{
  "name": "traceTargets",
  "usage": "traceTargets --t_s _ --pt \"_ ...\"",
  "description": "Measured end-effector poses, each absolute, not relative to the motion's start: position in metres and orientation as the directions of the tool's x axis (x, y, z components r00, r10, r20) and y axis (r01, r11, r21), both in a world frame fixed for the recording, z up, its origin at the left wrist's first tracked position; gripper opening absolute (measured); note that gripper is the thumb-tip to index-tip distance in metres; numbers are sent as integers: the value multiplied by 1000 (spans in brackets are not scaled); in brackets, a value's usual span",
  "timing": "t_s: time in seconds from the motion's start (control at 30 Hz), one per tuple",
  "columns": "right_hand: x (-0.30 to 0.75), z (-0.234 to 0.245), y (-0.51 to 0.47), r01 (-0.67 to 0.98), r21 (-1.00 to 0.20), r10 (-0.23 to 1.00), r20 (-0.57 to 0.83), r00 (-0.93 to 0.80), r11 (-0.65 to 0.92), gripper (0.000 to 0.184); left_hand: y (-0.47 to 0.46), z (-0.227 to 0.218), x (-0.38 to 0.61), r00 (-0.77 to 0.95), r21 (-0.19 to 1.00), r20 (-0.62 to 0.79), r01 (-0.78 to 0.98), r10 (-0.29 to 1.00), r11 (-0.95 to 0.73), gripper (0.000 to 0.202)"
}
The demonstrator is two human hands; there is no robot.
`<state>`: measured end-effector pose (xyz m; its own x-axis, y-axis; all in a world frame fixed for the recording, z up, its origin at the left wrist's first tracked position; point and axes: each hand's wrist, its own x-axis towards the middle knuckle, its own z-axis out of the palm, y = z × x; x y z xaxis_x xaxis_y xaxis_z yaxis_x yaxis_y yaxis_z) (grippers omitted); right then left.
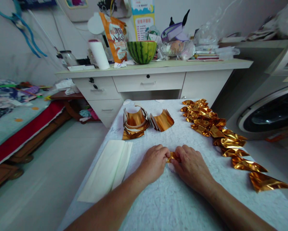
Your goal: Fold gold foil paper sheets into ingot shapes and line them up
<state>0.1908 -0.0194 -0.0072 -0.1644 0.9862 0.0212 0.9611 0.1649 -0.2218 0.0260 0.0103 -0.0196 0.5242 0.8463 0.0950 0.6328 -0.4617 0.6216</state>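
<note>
A small piece of gold foil paper (172,157) shows between my hands, low over the cloth-covered table (144,205). My left hand (155,162) pinches its left end, and my right hand (190,163) has its fingers closed on the right end. Much of the foil is hidden by the fingers. Beyond the hands sit a curled stack of gold foil sheets (135,122) and a smaller curved stack (163,120). Folded gold foil pieces (201,115) form a long row down the table's right side. Pale paper sheets (106,168) lie flat at the left.
A white desk (148,81) with drawers stands behind the table, bearing a cut watermelon (142,52), an orange snack bag (115,40) and a paper roll (99,54). A washing machine (266,96) is on the right. To the left is a bed (26,128).
</note>
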Motion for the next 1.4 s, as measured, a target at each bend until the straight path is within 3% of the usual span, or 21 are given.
traceTargets --t_s 0.37,0.73,1.13,1.4 --pt "215 -24 -18 964 -240 984 161 -80 118 21 3 -17 20 455 482 48 769 889 -419 15" --pt "236 -30 -13 947 -289 984 143 -103 141 28 4 -20 10 507 474 -15 763 862 -440 32" --pt "247 -29 -11 925 -334 983 104 -153 179 36 9 -17 4 571 475 -32 731 821 -490 37" --pt "252 -25 -7 854 -456 966 163 -199 252 23 12 -13 3 595 485 -41 714 803 -505 39"
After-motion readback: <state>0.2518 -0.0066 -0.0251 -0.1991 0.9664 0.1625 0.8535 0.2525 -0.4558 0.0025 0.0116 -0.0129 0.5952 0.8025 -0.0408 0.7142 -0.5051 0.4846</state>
